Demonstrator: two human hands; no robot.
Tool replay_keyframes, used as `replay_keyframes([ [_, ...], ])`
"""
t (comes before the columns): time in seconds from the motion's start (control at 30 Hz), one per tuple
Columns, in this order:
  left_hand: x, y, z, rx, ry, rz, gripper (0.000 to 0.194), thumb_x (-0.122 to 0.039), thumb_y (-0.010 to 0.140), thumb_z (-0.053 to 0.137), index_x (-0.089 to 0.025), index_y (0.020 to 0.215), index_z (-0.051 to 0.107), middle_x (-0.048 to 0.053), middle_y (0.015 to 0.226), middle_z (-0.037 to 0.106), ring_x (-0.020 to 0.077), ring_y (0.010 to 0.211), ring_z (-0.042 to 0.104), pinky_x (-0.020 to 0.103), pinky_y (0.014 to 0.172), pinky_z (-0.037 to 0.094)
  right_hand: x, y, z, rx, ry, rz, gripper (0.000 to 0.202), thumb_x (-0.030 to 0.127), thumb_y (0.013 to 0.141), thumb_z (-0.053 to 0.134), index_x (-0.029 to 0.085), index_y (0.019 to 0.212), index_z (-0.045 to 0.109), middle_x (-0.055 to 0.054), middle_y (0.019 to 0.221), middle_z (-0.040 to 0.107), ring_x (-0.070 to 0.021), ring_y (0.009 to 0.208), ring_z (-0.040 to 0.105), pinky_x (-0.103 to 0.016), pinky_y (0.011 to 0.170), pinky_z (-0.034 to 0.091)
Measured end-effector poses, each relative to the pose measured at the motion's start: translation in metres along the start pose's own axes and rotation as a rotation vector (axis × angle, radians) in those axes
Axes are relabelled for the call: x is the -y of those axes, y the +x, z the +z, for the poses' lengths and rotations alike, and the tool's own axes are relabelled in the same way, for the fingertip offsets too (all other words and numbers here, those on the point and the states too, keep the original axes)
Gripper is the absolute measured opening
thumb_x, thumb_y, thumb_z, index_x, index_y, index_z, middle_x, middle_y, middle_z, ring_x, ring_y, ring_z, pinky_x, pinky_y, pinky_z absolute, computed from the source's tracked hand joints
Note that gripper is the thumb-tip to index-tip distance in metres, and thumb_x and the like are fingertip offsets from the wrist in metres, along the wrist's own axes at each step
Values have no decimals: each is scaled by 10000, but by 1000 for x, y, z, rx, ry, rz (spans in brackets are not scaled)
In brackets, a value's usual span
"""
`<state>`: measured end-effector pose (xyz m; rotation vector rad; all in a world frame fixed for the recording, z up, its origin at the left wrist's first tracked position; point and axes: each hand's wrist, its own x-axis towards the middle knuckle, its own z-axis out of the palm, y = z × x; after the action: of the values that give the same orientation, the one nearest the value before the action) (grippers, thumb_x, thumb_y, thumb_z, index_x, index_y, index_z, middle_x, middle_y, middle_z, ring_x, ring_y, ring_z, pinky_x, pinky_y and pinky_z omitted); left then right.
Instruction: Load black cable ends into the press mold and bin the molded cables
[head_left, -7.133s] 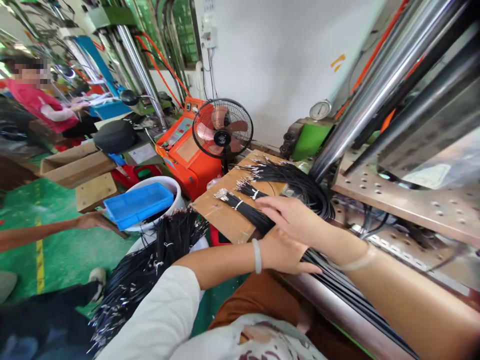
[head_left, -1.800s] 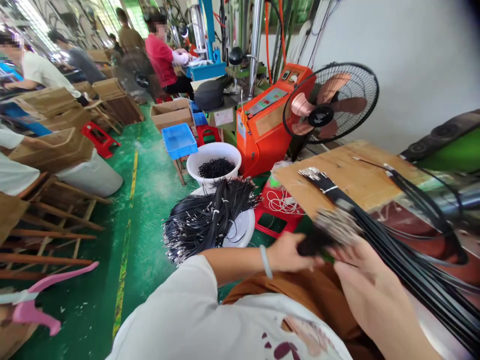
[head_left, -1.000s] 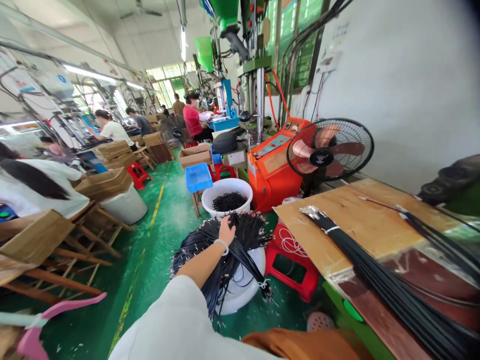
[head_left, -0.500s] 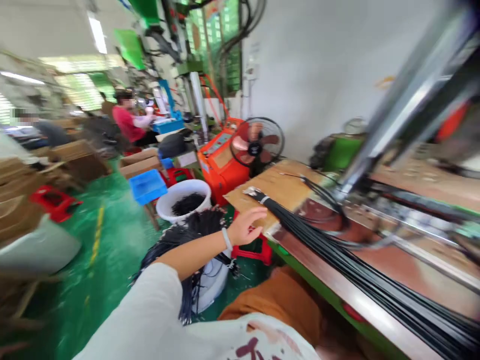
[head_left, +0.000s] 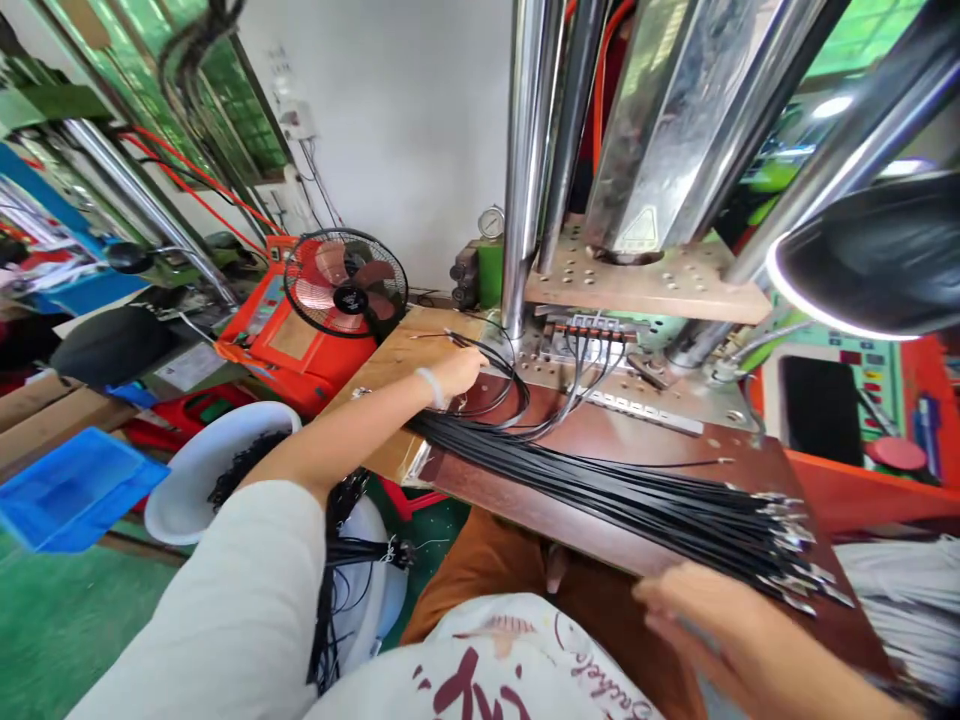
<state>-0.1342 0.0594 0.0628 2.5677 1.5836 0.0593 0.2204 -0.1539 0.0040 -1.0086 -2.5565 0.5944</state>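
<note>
My left hand (head_left: 454, 374) reaches over the left part of the workbench, its fingers closed on looped black cables (head_left: 517, 392). The loops run toward a metal mold (head_left: 592, 338) under the press, where several cable ends sit in a row. In front of them lies a long bundle of straight black cables (head_left: 600, 492), with metal connectors (head_left: 795, 550) at its right end. My right hand (head_left: 709, 610) is near the bench's front edge, below the connectors and apart from the bundle. Motion smears its fingers.
The press plate (head_left: 645, 292) hangs above the mold between steel columns. A lamp (head_left: 877, 255) juts in from the right, above a control panel (head_left: 874, 400). A fan (head_left: 349, 290) stands back left. A white tub (head_left: 169, 500) and a blue bin (head_left: 79, 490) are at left.
The view has swung right, bringing the press mold and connector ends into sight. My left hand went from open beside the bundle to closed on the looped cables. My right hand has come into view.
</note>
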Motion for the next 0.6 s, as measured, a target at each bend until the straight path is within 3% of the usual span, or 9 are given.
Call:
replay_keyframes([
  [0.07, -14, 29, 6, 50, 26, -24, 341, -162, 915, 395, -46, 878, 714, 201, 971, 700, 255, 959, 664, 353, 861, 493, -20, 13, -34, -169, -115, -40, 166, 320, 950, 516, 242, 1005, 652, -37, 912, 693, -177, 796, 656, -281, 696, 541],
  [0.13, -34, 32, 16, 83, 42, -18, 421, -298, 953, 390, -65, 836, 720, 192, 908, 702, 262, 895, 672, 358, 803, 497, -45, 25, -56, -263, -193, -47, 160, 339, 947, 526, 245, 1022, 631, -33, 931, 696, -188, 803, 662, -302, 704, 552],
  [0.27, -74, -12, 35, 44, 87, 164, 539, -471, 982, 333, -122, 854, 723, 137, 909, 698, 239, 873, 668, 342, 756, 486, -97, 43, -72, -308, -251, 7, 180, 361, 948, 493, 252, 994, 628, -57, 950, 698, -240, 826, 669, -374, 737, 562],
  [0.37, -84, -29, 34, -15, 136, 300, 565, -538, 963, 362, -130, 808, 720, 114, 850, 689, 251, 840, 662, 361, 737, 480, -126, 64, -74, -277, -388, 33, 263, 350, 954, 434, 204, 998, 648, -117, 1003, 680, -298, 913, 640, -457, 824, 526],
  [0.47, -70, 3, 26, -97, 125, 252, 522, -427, 993, 318, -126, 832, 713, 114, 863, 691, 241, 845, 659, 364, 758, 487, -143, 93, -71, -147, -560, 58, 332, 319, 949, 393, 134, 1066, 642, -159, 1001, 651, -321, 899, 601, -472, 767, 498],
  [0.53, -54, 44, 25, -132, 106, 225, 394, -237, 979, 325, -106, 1021, 694, 132, 1059, 685, 226, 1005, 640, 353, 877, 483, -150, 111, -67, -82, -581, 70, 309, 275, 930, 397, 117, 1036, 641, -157, 933, 635, -304, 849, 580, -445, 741, 486],
  [0.6, -40, 84, 28, -84, 105, 270, 388, -143, 927, 402, -85, 1263, 587, 144, 1330, 577, 212, 1222, 546, 339, 1035, 421, -154, 120, -63, -64, -514, 55, 265, 244, 916, 406, 127, 976, 636, -142, 888, 619, -282, 838, 567, -423, 762, 481],
])
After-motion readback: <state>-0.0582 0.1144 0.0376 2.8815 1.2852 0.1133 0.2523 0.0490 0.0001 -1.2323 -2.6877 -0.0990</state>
